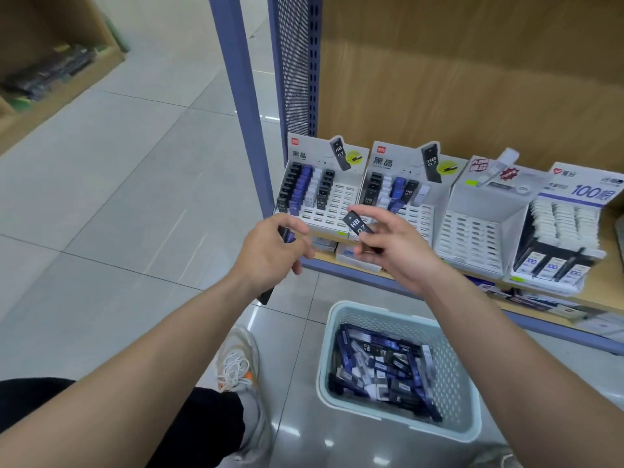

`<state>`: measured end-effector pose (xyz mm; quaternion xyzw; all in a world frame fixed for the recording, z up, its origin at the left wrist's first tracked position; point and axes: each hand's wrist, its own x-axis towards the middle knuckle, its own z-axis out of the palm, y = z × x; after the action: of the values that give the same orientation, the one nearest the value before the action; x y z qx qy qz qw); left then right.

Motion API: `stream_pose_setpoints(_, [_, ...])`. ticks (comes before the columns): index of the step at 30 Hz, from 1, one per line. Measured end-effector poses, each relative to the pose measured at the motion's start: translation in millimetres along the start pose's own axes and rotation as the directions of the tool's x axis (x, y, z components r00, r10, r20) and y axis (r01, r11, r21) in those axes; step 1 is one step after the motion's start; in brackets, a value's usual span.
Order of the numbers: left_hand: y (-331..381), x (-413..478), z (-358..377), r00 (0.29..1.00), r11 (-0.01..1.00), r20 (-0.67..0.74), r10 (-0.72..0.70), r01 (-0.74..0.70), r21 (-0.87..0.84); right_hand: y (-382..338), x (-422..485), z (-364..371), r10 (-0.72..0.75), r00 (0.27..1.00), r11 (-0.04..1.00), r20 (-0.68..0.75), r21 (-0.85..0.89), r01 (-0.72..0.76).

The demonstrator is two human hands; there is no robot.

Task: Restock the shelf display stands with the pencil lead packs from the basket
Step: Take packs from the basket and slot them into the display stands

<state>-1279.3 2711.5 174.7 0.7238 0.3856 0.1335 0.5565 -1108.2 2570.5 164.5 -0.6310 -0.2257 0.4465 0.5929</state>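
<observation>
My right hand [398, 246] pinches a black HB 0.7 pencil lead pack [357, 225] in front of the second white display stand [398, 197]. My left hand [273, 248] is closed around dark lead packs [287, 234], one end sticking out below the wrist, just before the leftmost display stand [317, 190]. Both stands hold rows of black, blue and white packs with bare slots at the front and right. On the floor below sits a pale blue basket [456, 373] with several lead packs [381, 363] piled inside.
Two more display stands [472, 238] stand further right on the wooden shelf [601, 292], one unfilled, one with white packs. A blue shelf upright [243, 96] rises at left. My shoe [239, 359] and bent knee rest on the tiled floor beside the basket.
</observation>
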Motion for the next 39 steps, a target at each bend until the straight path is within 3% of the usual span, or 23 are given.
stream_pose_setpoints(4, [-20, -2, -24, 0.997, 0.997, -0.046, -0.061, 0.059, -0.041, 4, 34, 13, 0.025, 0.999, 0.998, -0.03, -0.053, -0.027])
stream_pose_setpoints(12, [-38, -2, -48, 0.992, 0.994, -0.079, -0.098, 0.094, -0.056, 17, 95, 25, -0.04, 0.999, 0.911, -0.009, -0.411, 0.033])
stream_pose_setpoints(20, [-41, -2, -51, 0.99, 0.99, -0.07, -0.125, 0.12, -0.073, 27, 137, 16, -0.345, 0.923, 0.729, -0.171, -0.668, 0.149])
stream_pose_setpoints(26, [-37, -1, -49, 0.989, 0.985, -0.031, -0.142, 0.138, -0.107, 40, 148, 14, -0.393, 0.909, 0.625, -0.137, -0.765, 0.155])
stream_pose_setpoints(30, [-36, -2, -49, 0.991, 0.985, -0.014, -0.135, 0.132, -0.108, 46, 144, 13, -0.422, 0.896, 0.621, -0.134, -0.763, 0.178])
stream_pose_setpoints(34, [-39, -2, -50, 0.993, 0.993, -0.021, -0.113, 0.112, -0.03, 47, 144, 12, -0.415, 0.901, 0.622, -0.125, -0.762, 0.181])
stream_pose_setpoints(39, [-44, -2, -49, 0.995, 0.996, -0.049, -0.081, 0.083, 0.023, 46, 148, 16, -0.432, 0.901, 0.524, -0.041, -0.824, 0.214])
